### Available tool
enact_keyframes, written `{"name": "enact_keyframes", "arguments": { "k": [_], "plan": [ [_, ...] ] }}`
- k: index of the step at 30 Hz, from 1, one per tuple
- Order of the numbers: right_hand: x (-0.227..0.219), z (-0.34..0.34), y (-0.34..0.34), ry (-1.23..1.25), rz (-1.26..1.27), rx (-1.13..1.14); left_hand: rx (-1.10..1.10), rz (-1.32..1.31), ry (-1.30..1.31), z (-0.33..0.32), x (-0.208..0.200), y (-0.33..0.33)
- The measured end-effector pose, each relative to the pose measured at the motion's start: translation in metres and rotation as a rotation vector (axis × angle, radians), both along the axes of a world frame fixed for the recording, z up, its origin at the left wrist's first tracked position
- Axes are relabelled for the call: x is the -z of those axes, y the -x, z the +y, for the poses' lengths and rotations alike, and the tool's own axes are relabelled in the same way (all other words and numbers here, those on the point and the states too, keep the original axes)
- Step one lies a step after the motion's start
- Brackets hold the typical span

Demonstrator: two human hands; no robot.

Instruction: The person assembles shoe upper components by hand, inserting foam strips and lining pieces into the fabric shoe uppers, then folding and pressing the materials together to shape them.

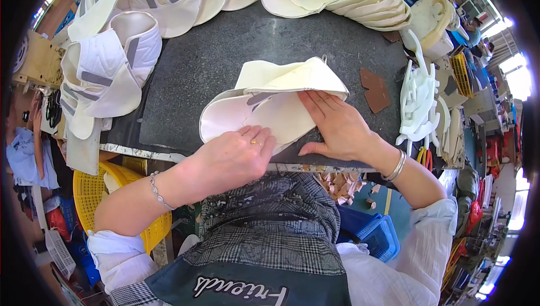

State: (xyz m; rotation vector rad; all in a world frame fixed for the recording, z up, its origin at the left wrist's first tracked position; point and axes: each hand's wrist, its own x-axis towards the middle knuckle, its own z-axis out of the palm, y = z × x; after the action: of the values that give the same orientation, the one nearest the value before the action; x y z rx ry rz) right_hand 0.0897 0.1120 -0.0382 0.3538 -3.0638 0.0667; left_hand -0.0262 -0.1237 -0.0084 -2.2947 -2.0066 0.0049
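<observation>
A cream padded shoe upper [288, 115] with a folded-over flap lies near the front edge of the dark work surface. A short grey strip shows partly under the flap. My left hand [236, 157] is closed at its near edge, fingers bent onto the material and the thumb hidden. My right hand [337, 126] lies at its right end with fingers stretched out, their tips at the flap's edge. The right thumb is spread away on the work surface.
White quilted uppers [109, 66] with grey strips stand at left and along the back. Overlapping cream pieces [368, 2] lie at back right. A brown piece [375, 90] and a pale green plastic rack [419, 100] are right. A yellow basket [90, 199] stands below left.
</observation>
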Motion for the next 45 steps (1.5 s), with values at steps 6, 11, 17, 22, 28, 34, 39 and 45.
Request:
{"name": "enact_keyframes", "arguments": {
  "k": [6,11,17,22,28,34,39,45],
  "plan": [
    [0.02,0.006,-0.006,0.251,0.208,0.023,0.092,-0.03,-0.065,0.008,-0.072,-0.004],
    [-0.014,-0.024,-0.007,2.215,0.151,0.318,-0.179,-0.343,-0.905,0.029,-0.062,-0.01],
    [-0.026,-0.041,-0.017,2.459,-0.059,0.293,-0.422,-0.692,-0.526,0.025,-0.006,-0.015],
    [-0.049,-0.042,-0.011,2.227,0.088,0.273,-0.406,-1.285,-0.11,0.017,-0.032,-0.009],
    [-0.061,-0.044,0.0,2.127,0.126,0.322,-0.253,-1.677,0.006,0.012,-0.037,-0.013],
    [-0.063,-0.018,0.003,1.97,0.116,0.269,-0.161,-1.635,-0.169,0.005,-0.04,-0.013],
    [-0.038,-0.034,-0.024,1.592,0.212,0.012,-0.25,-2.19,-0.33,0.013,-0.043,-0.008],
    [-0.027,-0.053,-0.031,1.385,0.164,0.181,-0.161,-2.171,-0.606,0.031,-0.05,-0.016]
  ]
}}
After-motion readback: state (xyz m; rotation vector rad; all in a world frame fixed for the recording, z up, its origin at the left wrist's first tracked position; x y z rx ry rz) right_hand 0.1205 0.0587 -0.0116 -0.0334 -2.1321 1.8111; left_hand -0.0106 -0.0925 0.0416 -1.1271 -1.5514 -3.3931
